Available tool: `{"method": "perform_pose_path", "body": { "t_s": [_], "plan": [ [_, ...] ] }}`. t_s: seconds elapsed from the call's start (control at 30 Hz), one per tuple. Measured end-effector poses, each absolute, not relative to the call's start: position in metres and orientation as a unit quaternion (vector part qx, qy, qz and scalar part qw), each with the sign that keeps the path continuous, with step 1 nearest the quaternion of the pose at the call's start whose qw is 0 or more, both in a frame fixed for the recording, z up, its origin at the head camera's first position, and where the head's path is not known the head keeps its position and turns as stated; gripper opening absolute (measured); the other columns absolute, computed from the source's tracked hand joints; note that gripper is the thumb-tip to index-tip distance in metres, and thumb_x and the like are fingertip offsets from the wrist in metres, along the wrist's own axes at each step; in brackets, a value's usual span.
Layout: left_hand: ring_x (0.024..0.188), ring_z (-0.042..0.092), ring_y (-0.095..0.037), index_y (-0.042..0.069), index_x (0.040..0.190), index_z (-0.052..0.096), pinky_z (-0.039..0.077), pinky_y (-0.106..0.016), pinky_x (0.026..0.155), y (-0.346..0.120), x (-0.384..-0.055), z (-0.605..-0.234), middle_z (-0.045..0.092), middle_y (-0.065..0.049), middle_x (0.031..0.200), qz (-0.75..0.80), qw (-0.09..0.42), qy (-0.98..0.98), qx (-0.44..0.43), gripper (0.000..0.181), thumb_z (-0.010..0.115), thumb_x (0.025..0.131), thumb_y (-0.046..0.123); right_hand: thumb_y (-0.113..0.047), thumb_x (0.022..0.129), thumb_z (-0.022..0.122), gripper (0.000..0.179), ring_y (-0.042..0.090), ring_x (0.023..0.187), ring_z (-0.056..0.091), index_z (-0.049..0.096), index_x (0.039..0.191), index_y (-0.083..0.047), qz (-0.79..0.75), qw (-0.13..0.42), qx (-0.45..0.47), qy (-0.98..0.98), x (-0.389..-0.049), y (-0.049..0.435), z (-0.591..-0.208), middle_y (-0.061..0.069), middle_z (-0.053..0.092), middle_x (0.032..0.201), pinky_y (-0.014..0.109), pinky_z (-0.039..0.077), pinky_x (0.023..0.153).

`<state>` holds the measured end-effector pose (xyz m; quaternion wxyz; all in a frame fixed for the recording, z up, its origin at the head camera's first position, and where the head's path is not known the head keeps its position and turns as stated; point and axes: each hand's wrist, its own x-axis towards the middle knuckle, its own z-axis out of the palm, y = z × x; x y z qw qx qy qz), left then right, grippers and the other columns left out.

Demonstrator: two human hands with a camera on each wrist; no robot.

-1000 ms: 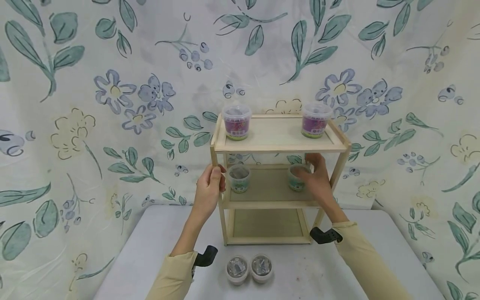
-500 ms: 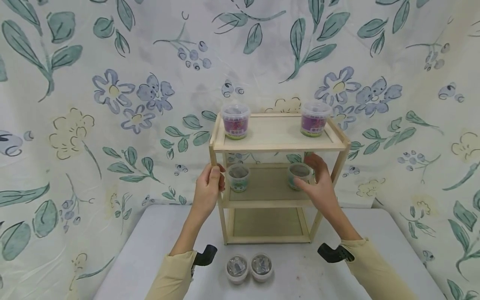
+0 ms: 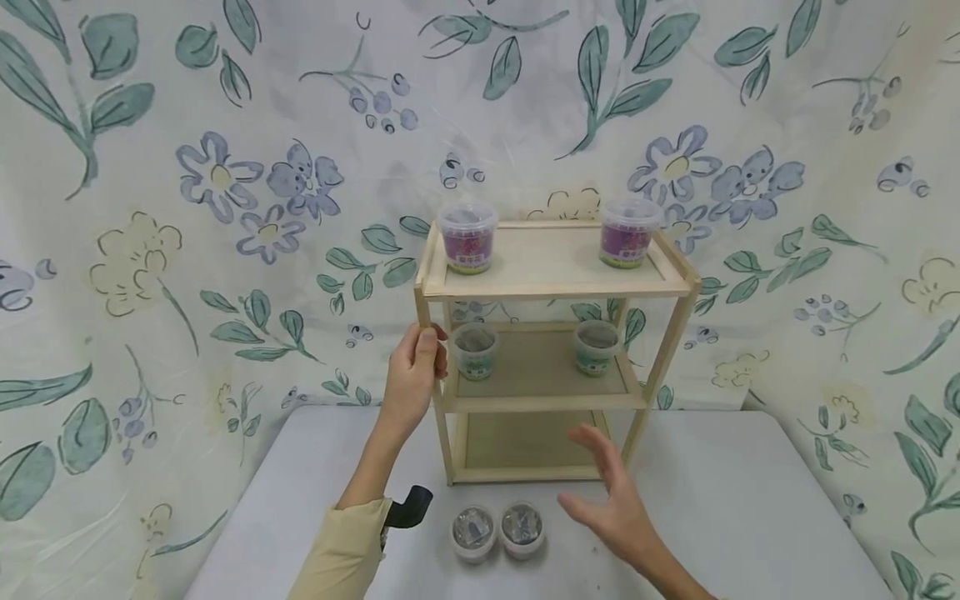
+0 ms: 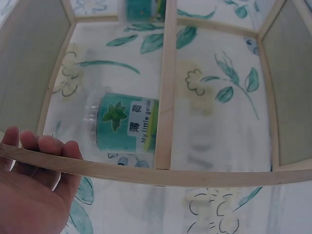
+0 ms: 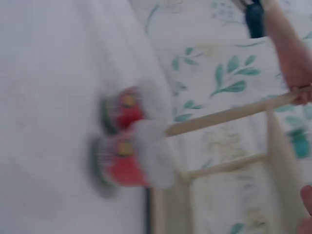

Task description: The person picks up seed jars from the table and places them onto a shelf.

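Observation:
A three-tier wooden shelf rack (image 3: 543,406) stands on the table. My left hand (image 3: 408,379) grips its front left post, and in the left wrist view the fingers curl round that post (image 4: 117,171). My right hand (image 3: 611,504) hangs in front of the bottom tier, thumb and fingers spread, holding nothing. Just left of it, two lidded plastic tubs (image 3: 473,533) stand side by side on the table; red labels show, blurred, on these tubs (image 5: 127,168) in the right wrist view. On the middle tier are a left green-labelled tub (image 3: 475,358) and a right one (image 3: 596,354).
Two purple-labelled tubs (image 3: 468,242) stand on the top tier, one near each end. The bottom tier (image 3: 525,440) is a flat framed panel. Behind the white table (image 3: 720,500) hangs a flowered cloth (image 3: 247,342).
My right hand has let go of the right green-labelled tub on the middle tier and moved down and towards me. My left hand stays on the post.

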<state>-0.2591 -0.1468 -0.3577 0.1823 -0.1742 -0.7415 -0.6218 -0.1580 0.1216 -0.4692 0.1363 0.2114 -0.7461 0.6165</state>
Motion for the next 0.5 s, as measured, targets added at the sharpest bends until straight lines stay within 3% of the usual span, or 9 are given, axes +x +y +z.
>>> {"method": "perform_pose_path", "body": {
  "t_s": [0.13, 0.23, 0.3, 0.37, 0.4, 0.5],
  "plan": [
    [0.063, 0.046, -0.019, 0.002, 0.101, 0.053, 0.045, -0.03, 0.06, -0.147, -0.259, -0.357, 0.046, -0.018, 0.071, -0.62, 0.181, -0.744, -0.172, 0.03, 0.035, 0.109, 0.025, -0.001, 0.081, 0.076, 0.077, 0.0, 0.134, 0.037, 0.033, 0.146, 0.001, 0.647, 0.081, 0.16, -0.741, -0.148, 0.11, -0.507, 0.02, 0.048, 0.142, 0.076, 0.015, 0.105],
    [0.062, 0.046, -0.018, 0.002, 0.101, 0.053, 0.045, -0.03, 0.059, -0.147, -0.258, -0.357, 0.046, -0.016, 0.071, -0.623, 0.182, -0.742, -0.17, 0.03, 0.035, 0.109, 0.025, -0.002, 0.082, 0.076, 0.076, 0.008, 0.133, 0.043, 0.035, 0.145, 0.001, 0.667, 0.034, 0.11, -0.736, -0.142, 0.101, -0.532, 0.018, 0.05, 0.14, 0.077, 0.014, 0.106],
    [0.062, 0.046, -0.018, 0.003, 0.101, 0.053, 0.046, -0.03, 0.059, -0.146, -0.259, -0.357, 0.046, -0.015, 0.07, -0.625, 0.182, -0.74, -0.17, 0.03, 0.035, 0.109, 0.025, -0.002, 0.081, 0.077, 0.077, 0.019, 0.134, 0.043, 0.035, 0.146, 0.001, 0.671, 0.006, 0.089, -0.736, -0.141, 0.095, -0.546, 0.018, 0.05, 0.141, 0.073, 0.013, 0.109],
    [0.062, 0.046, -0.019, 0.003, 0.101, 0.053, 0.045, -0.03, 0.059, -0.146, -0.259, -0.356, 0.046, -0.017, 0.071, -0.628, 0.18, -0.738, -0.172, 0.031, 0.035, 0.109, 0.026, -0.005, 0.079, 0.079, 0.08, 0.024, 0.135, 0.042, 0.035, 0.146, 0.0, 0.671, -0.016, 0.072, -0.738, -0.14, 0.089, -0.557, 0.017, 0.049, 0.142, 0.056, 0.018, 0.118],
    [0.063, 0.046, -0.019, 0.001, 0.102, 0.053, 0.046, -0.03, 0.059, -0.146, -0.259, -0.356, 0.046, -0.017, 0.072, -0.628, 0.18, -0.738, -0.172, 0.032, 0.035, 0.109, 0.026, -0.007, 0.08, 0.079, 0.082, 0.027, 0.137, 0.04, 0.034, 0.147, -0.001, 0.668, -0.026, 0.07, -0.74, -0.141, 0.086, -0.563, 0.017, 0.048, 0.143, 0.052, 0.018, 0.119],
    [0.064, 0.046, -0.019, 0.0, 0.102, 0.053, 0.046, -0.03, 0.059, -0.146, -0.259, -0.356, 0.047, -0.019, 0.073, -0.626, 0.179, -0.739, -0.171, 0.031, 0.035, 0.109, 0.025, -0.014, 0.079, 0.082, 0.088, 0.034, 0.14, 0.036, 0.031, 0.148, 0.0, 0.656, -0.045, 0.068, -0.751, -0.144, 0.081, -0.578, 0.017, 0.045, 0.146, 0.027, 0.021, 0.116]
  ]
}}
